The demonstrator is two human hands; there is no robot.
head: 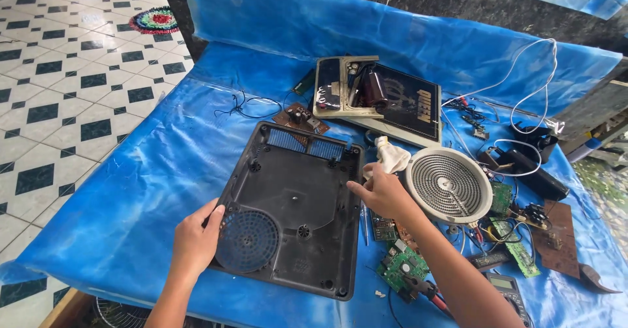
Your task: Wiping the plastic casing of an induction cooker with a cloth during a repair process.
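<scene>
A black plastic cooker base shell (294,190) lies open side up on the blue sheet, with a round fan grille (247,241) at its near left. My left hand (196,240) grips the shell's left edge beside the grille. My right hand (383,194) rests at the shell's right edge and clutches a white cloth (392,158). Just right of that hand sits a round coil heating element (449,185).
A dark glass top panel with a beige frame (379,99) lies behind. Green circuit boards (402,266), wires, a multimeter (507,289), a brown board (556,236) and a black adapter (530,164) crowd the right. Tiled floor (65,92) drops off left.
</scene>
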